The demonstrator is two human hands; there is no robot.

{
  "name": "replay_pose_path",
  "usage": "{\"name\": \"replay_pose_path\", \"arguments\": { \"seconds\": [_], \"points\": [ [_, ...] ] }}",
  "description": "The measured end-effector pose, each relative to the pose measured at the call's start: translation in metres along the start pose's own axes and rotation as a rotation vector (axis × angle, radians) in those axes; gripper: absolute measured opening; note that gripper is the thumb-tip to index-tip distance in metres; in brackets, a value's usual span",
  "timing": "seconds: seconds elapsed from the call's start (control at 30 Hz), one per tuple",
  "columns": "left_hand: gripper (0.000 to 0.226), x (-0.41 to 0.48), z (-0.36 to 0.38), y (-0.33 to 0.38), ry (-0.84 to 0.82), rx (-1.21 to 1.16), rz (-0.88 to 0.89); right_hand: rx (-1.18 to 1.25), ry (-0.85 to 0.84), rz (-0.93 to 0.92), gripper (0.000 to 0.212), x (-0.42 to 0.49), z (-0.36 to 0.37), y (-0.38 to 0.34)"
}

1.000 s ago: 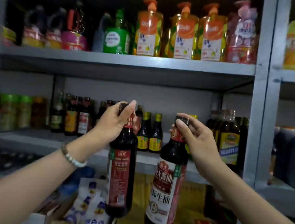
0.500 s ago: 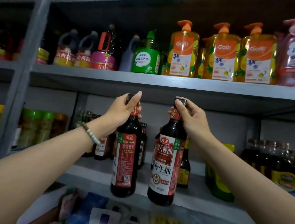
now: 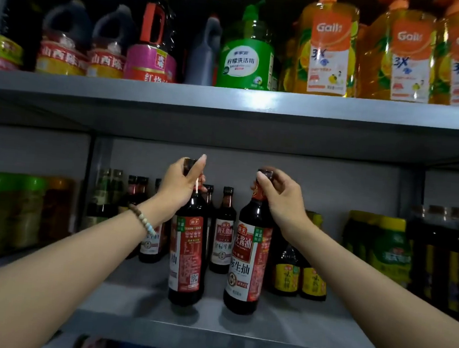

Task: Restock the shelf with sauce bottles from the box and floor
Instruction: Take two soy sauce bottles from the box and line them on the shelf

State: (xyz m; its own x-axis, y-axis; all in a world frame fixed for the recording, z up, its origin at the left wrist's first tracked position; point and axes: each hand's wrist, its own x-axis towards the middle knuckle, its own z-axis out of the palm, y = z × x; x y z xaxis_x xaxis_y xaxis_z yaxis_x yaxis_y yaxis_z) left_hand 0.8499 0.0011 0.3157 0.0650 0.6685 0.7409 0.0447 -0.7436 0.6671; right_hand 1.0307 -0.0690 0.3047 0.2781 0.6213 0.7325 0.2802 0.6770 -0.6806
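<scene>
Two forearms reach up and forward from the bottom corners, the left wrist wearing a beaded bracelet (image 3: 142,219). Each ends on a bottle neck. The left hand (image 3: 178,188) curls round the cap and neck of the left bottle (image 3: 188,253), forefinger standing up past the cap. The right hand (image 3: 281,198) pinches the cap of the right bottle (image 3: 247,261) between thumb and fingertips. Both sauce bottles hang straight below their hands, long axis upright, side by side with a narrow gap between them, neither hand clearly the nearer. Their bases sit low over the front part of the shelf (image 3: 209,327), but whether they rest on the board or hover just above it cannot be told. Behind them, across a strip of bare board, stands a row of matching bottles (image 3: 223,237), one almost in line with the gap. So the move ahead looks like a straight push or set-down away from the body, with little headroom under the upper shelf (image 3: 229,99). The caps are covered by fingers. The jars at far left are blurred. Box and floor are out of view, with only an unreadable strip showing under the shelf's edge.
</scene>
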Motion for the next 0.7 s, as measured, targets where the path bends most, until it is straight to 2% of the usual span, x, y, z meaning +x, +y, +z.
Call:
{"name": "replay_pose_path", "arguments": {
  "seconds": [0.3,0.4,0.53,0.7],
  "points": [
    [0.053,0.014,-0.004,-0.043,-0.014,0.079,-0.046,-0.080,-0.028,0.032,0.025,-0.002,0.017,0.034],
    [0.055,0.015,-0.003,-0.053,-0.027,0.079,-0.091,-0.079,-0.042,0.025,0.019,-0.002,0.019,0.038],
    [0.042,0.013,0.001,-0.059,-0.040,0.046,-0.105,-0.089,-0.068,0.020,0.016,-0.002,0.023,0.041],
    [0.067,0.013,0.003,-0.066,-0.049,0.056,-0.146,-0.088,-0.072,0.015,0.018,0.001,0.028,0.045]
  ]
}}
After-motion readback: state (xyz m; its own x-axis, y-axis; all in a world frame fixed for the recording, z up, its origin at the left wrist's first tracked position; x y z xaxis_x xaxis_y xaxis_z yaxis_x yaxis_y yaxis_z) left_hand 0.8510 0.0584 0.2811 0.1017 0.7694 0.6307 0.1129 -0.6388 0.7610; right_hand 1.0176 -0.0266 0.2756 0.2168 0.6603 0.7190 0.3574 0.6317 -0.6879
